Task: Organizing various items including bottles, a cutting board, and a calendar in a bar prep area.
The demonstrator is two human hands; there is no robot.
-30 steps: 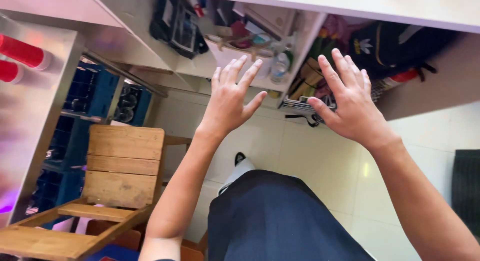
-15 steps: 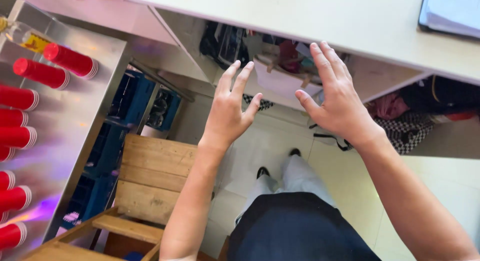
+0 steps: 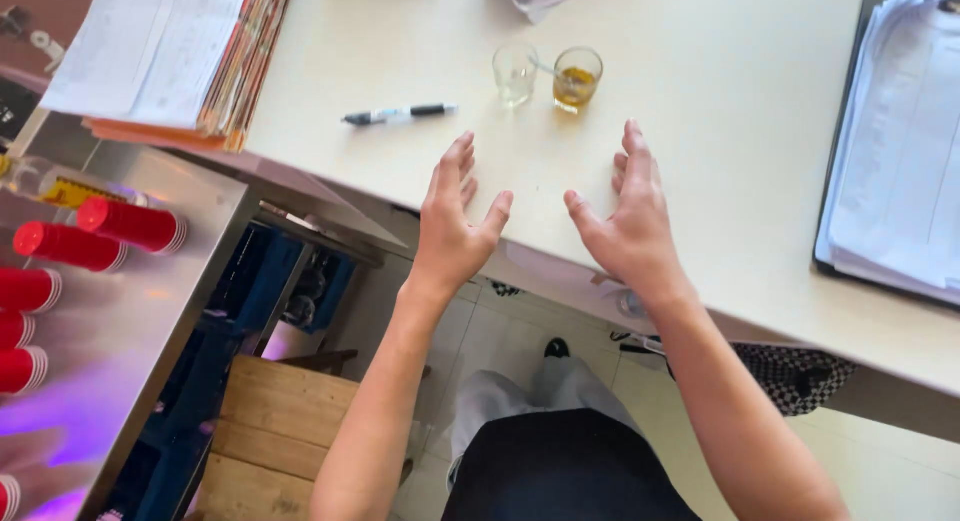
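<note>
My left hand (image 3: 455, 226) and my right hand (image 3: 628, 221) are raised side by side above the near edge of a white table (image 3: 720, 151), palms facing each other, fingers spread, holding nothing. Beyond the fingertips stand two small glasses: an empty clear glass (image 3: 514, 73) and a glass with amber liquid (image 3: 578, 78) with a stirrer leaning in it. A black and grey pen (image 3: 398, 113) lies to the left of the glasses.
A stack of papers and folders (image 3: 170, 56) lies at the table's left end, a clipboard with papers (image 3: 895, 151) at the right. Red cups (image 3: 130, 224) lie on a steel counter (image 3: 120, 341) at left. A wooden crate (image 3: 265, 441) sits on the floor below.
The view has tilted up from the shelves under the table to the tabletop. Both hands stay open and raised, now over the table's near edge.
</note>
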